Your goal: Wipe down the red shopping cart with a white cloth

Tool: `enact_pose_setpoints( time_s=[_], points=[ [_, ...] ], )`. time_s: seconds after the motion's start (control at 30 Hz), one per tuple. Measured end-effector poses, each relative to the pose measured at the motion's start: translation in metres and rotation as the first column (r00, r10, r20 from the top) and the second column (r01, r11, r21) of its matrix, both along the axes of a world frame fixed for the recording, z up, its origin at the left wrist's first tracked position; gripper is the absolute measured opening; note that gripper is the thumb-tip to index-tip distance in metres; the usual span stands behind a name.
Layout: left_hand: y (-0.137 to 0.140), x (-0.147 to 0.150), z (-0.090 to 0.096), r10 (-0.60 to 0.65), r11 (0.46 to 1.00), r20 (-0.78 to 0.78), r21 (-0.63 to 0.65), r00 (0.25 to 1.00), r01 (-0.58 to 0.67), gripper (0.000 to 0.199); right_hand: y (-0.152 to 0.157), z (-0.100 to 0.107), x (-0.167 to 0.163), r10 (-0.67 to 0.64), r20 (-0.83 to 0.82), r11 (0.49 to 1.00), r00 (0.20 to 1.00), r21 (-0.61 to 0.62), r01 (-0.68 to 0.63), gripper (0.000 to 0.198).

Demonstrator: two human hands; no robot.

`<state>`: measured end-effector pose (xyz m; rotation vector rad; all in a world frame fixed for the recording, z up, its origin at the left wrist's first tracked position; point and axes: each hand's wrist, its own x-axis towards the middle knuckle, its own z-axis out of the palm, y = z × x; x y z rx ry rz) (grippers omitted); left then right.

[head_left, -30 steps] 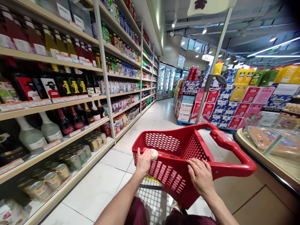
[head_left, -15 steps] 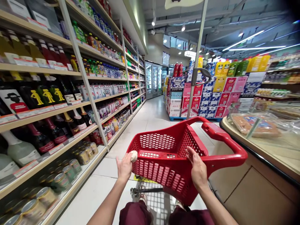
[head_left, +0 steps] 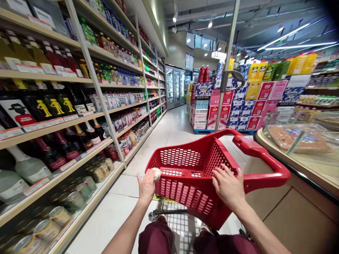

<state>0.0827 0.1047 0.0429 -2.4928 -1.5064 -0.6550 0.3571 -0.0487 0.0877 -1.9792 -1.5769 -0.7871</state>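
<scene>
A red plastic shopping cart (head_left: 182,197) stands directly before me, its perforated basket turned sideways. At the basket's far-left corner, my left hand (head_left: 146,187) is closed on a small off-white crumpled cloth (head_left: 156,174), which touches the rim. What the cloth is made of, I cannot tell. Over the near rim, by the handle end, my right hand (head_left: 230,186) lies palm down with fingers spread and holds nothing. The curved red cart handle (head_left: 270,165) extends to the right of it. Through the openings, no goods show in the basket.
Shelves of bottles and cans (head_left: 66,120) line the left side. Stacked drink cartons (head_left: 233,106) stand ahead on a blue pallet. A metal pole (head_left: 225,70) with a grey hook rises behind the cart. On the right is a glass-topped display counter (head_left: 280,190) with packaged food (head_left: 299,137).
My right hand has turned from edge-on to palm down, its fingers now spread over the rim. My left hand stays at the corner with the cloth. The view has shifted slightly.
</scene>
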Motion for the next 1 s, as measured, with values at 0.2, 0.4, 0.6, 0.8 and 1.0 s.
enact_pose_setpoints(
  time_s=[0.2, 0.4, 0.6, 0.8, 1.0],
  points=[
    [-0.006, 0.015, -0.006, -0.183, 0.98, 0.009, 0.086, 0.983, 0.182, 0.043, -0.001, -0.015, -0.017, 0.127, 0.066, 0.99, 0.99, -0.073, -0.122, 0.034],
    [-0.004, 0.004, -0.014, -0.071, 0.993, 0.084, 0.101, 0.994, 0.062, 0.044, -0.003, -0.022, -0.026, 0.086, 0.01, 0.996, 0.996, -0.016, -0.086, 0.034],
    [-0.017, -0.002, -0.011, -0.159, 0.983, 0.056, 0.101, 0.986, 0.153, 0.048, 0.002, -0.024, -0.034, 0.116, 0.018, 0.992, 0.993, -0.049, -0.115, 0.032],
    [-0.034, 0.029, -0.008, -0.264, 0.963, 0.06, 0.07, 0.963, 0.259, 0.046, 0.005, -0.027, -0.048, 0.124, -0.016, 0.991, 0.992, -0.057, -0.124, 0.032],
    [-0.028, 0.009, -0.007, -0.091, 0.995, 0.095, 0.038, 0.991, 0.088, 0.046, 0.001, -0.028, -0.049, 0.167, -0.028, 0.983, 0.986, -0.066, -0.169, 0.033]
  ],
)
